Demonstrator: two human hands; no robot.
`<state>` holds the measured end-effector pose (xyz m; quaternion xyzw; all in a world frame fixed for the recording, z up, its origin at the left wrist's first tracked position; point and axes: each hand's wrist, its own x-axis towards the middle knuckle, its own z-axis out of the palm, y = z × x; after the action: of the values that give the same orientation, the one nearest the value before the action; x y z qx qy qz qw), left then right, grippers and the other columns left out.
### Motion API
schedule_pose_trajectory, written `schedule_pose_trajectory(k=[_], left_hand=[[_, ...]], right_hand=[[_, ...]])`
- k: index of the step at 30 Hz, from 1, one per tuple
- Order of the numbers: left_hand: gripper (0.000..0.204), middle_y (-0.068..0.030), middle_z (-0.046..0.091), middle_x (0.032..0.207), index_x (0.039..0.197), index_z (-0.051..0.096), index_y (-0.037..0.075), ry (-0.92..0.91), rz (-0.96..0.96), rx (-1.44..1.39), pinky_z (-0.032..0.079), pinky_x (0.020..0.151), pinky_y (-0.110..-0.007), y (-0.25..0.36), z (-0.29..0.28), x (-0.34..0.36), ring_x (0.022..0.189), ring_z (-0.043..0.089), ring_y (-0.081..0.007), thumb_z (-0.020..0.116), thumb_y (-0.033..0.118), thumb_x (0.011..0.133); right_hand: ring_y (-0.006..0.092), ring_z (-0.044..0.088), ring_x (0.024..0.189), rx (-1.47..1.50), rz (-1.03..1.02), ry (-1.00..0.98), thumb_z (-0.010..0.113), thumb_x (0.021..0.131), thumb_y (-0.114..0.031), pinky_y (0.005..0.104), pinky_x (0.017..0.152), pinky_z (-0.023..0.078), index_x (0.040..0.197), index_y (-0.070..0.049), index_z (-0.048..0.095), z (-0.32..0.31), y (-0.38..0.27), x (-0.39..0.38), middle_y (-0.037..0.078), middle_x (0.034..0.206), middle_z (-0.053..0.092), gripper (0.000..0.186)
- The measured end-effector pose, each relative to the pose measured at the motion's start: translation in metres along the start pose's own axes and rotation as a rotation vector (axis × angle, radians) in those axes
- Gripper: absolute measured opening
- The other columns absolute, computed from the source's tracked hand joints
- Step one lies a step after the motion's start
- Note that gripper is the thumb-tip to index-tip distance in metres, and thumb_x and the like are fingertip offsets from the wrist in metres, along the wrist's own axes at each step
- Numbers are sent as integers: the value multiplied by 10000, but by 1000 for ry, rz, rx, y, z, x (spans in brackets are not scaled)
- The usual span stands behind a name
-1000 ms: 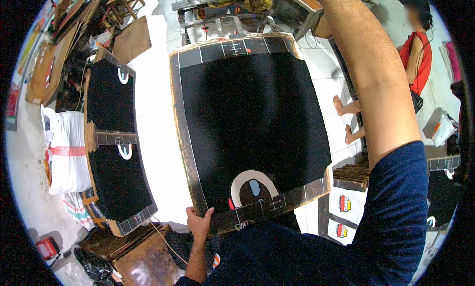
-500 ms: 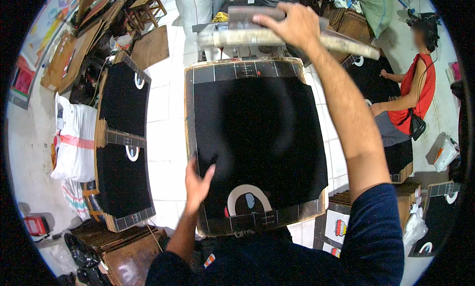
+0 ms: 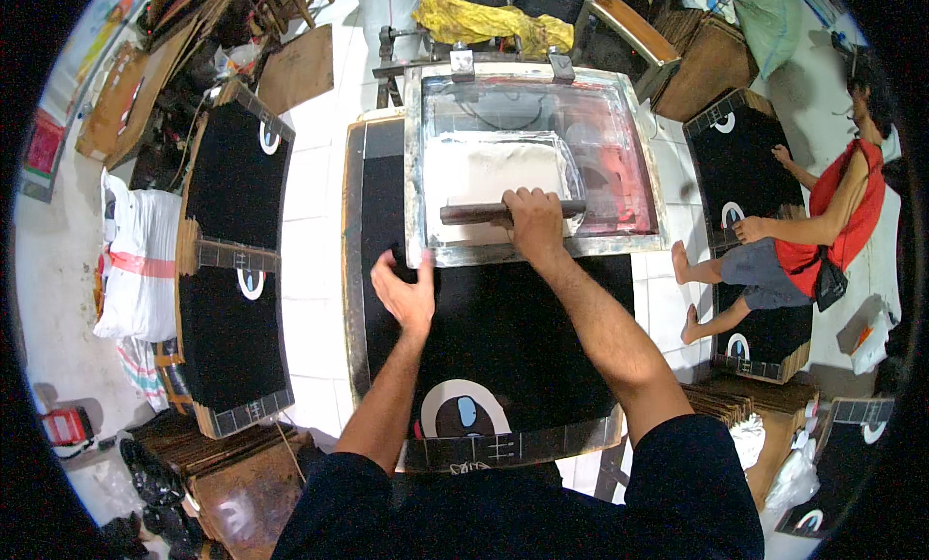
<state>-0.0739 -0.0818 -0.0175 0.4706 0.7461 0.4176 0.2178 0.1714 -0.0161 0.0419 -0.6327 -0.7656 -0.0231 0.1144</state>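
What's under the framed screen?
Black fabric on a board shows past the left and near sides of the frame. What lies directly beneath is covered, so I can't tell.

Matt black cloth (image 3: 527, 332) covers the printing board (image 3: 571, 438), whose near edge looks dark and scuffed. Toward the board's far edge, the screen-printing frame (image 3: 415, 173) has a rough, paint-smeared finish, its mesh (image 3: 494, 103) glossy, its clamps (image 3: 464, 66) metal. The squeegee (image 3: 463, 213) looks like dull, dark wood. White floor tiles (image 3: 315, 211) shine smoothly.
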Motion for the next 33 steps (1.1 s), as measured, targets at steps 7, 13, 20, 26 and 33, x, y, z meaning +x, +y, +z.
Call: schedule_pose_trajectory(k=[7, 13, 20, 26, 33], left_hand=[[1255, -295, 472, 1497, 1514, 354, -115, -191, 539, 453, 280, 1212, -585, -16, 9, 6, 1455, 414, -410, 835, 707, 697], [1250, -266, 428, 1552, 1532, 320, -111, -221, 524, 498, 257, 1227, -564, -17, 10, 6, 1487, 374, -389, 830, 688, 717], [1221, -256, 379, 1542, 1558, 256, -84, -241, 541, 465, 232, 1241, -576, -16, 9, 6, 1509, 317, -385, 853, 620, 758], [1212, -243, 363, 1547, 1560, 243, -57, -231, 551, 482, 226, 1243, -578, -18, 10, 6, 1512, 310, -377, 860, 609, 757], [1208, -246, 362, 1561, 1561, 245, -65, -207, 587, 483, 245, 1235, -579, -20, 12, 5, 1511, 316, -382, 875, 572, 750]], right_hand=[[296, 656, 922, -18, -77, 230, 644, 863, -129, 485, 812, 444, 1006, -144, 690, 16, 43, 113, 58, 955, 700, 151], [290, 654, 909, -14, -29, 228, 632, 865, -124, 458, 803, 450, 983, -141, 674, 41, 47, 131, 61, 940, 685, 127], [283, 648, 956, -14, -21, 4, 831, 735, -183, 460, 813, 463, 1016, -144, 663, 5, 11, 30, 50, 958, 678, 330], [279, 662, 974, -27, -28, 27, 847, 710, -193, 469, 842, 468, 1070, -162, 693, 18, 42, 116, 36, 984, 704, 393], [289, 641, 993, -49, -4, 137, 836, 775, -222, 466, 841, 464, 1042, -112, 652, 38, 45, 119, 55, 993, 678, 342]])
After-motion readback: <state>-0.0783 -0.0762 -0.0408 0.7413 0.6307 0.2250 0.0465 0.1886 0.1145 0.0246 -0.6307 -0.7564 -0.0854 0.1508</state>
